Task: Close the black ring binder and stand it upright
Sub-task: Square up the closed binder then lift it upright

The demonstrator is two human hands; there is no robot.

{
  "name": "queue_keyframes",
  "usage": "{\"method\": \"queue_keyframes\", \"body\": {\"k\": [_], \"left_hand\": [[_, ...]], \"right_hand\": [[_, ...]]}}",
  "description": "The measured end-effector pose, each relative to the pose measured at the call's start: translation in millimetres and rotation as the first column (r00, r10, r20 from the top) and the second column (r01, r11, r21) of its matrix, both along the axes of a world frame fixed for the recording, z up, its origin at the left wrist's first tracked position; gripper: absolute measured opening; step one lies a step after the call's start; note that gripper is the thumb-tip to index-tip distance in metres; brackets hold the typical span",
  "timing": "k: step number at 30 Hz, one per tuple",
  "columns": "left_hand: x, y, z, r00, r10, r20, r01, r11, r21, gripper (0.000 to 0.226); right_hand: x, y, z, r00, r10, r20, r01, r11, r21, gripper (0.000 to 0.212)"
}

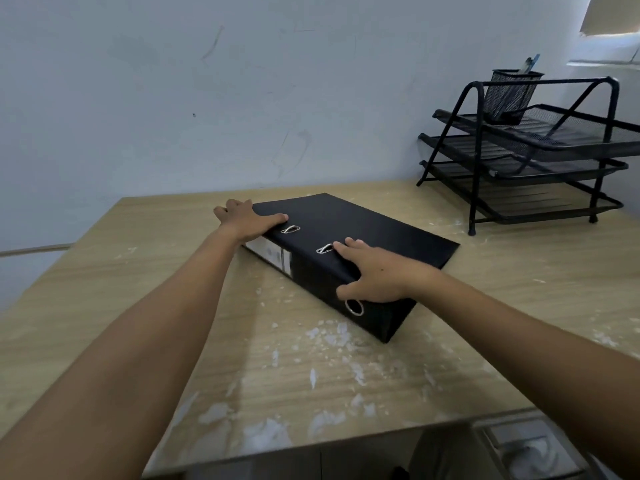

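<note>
**Head view: closed binder flat under both hands**

Head camera looks down two bare forearms to a flat, closed black cardboard ring binder point(360, 237) lying on its side on a pale wood-grain laminate desk point(173, 306). Its spine, with a white label and a metal finger ring, faces the person, set at a slant to the near desk edge.

Right hand point(374, 275) lies spread on the near end of the cover, fingers flat and apart on top, thumb hooked down over the spine edge just above the finger ring. Left hand point(247, 218) rests on the far end, thumb laid along the cover edge, fingers curled past the far-left corner; whether they grip the underside I cannot tell. Neither hand is closed into a fist.

Left of the left fingers the desk runs bare to its edge. Nearer than the right thumb, the surface is scuffed with white flaky patches. Beyond the fingertips a short strip of desk meets a marked pale blue-grey wall point(207, 98).

Well right of the right fingers stands a black wire-mesh three-tier letter tray point(540, 157), with a black mesh pen cup point(510, 95) on its top tier.
</note>
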State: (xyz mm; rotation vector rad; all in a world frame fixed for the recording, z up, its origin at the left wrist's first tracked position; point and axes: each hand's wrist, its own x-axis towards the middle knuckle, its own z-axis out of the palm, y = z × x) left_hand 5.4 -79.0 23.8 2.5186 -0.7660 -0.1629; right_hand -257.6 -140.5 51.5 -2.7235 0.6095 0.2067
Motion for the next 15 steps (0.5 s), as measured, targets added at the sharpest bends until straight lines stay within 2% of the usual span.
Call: {"method": "queue_keyframes", "body": {"k": [8,12,15], "left_hand": [[-18.0,30.0,-7.7,0.993,0.095,0.065,-0.095,0.995,0.000,0.097],[-32.7,42.2,-9.9,0.988,0.134,0.074,-0.133,0.991,-0.023,0.100],[-44.5,50.7,-11.0,0.985,0.147,0.087,-0.142,0.988,-0.068,0.093]], "right_hand": [[-3.9,-26.5,-6.3,0.998,-0.042,-0.046,0.031,0.977,-0.213,0.083],[0.3,-31.0,-18.7,0.996,-0.073,0.051,0.086,0.930,-0.356,0.089],[0.7,-38.6,-23.2,0.991,-0.065,0.120,0.106,0.920,-0.377,0.097]]}}
